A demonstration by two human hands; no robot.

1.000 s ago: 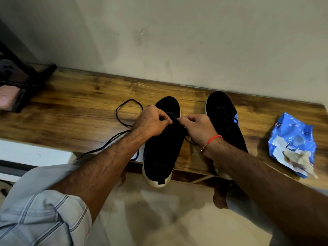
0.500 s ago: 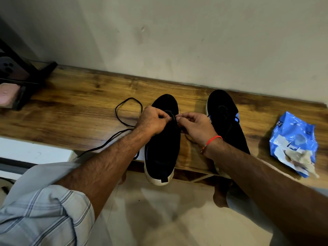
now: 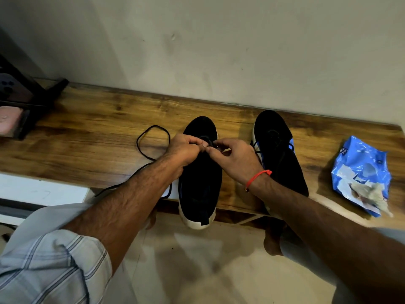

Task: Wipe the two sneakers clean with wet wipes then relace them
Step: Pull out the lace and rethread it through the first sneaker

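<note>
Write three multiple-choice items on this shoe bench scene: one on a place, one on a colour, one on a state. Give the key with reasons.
1. Where does the wipes packet lie?
A. at the bench's right end
B. on the floor
C. between the sneakers

2. What colour is the wrist thread?
A. green
B. red
C. white

3. What are the hands doing?
A. resting open
B. pinching the lace
C. holding a wipe

Key: A, it lies right of the right sneaker on the bench; B, it shows red; C is out, B: left hand and right hand pinch the lace over the left sneaker.

plain pale wall [image 3: 219,40], wooden bench [image 3: 98,137], light tiled floor [image 3: 197,260]
</note>
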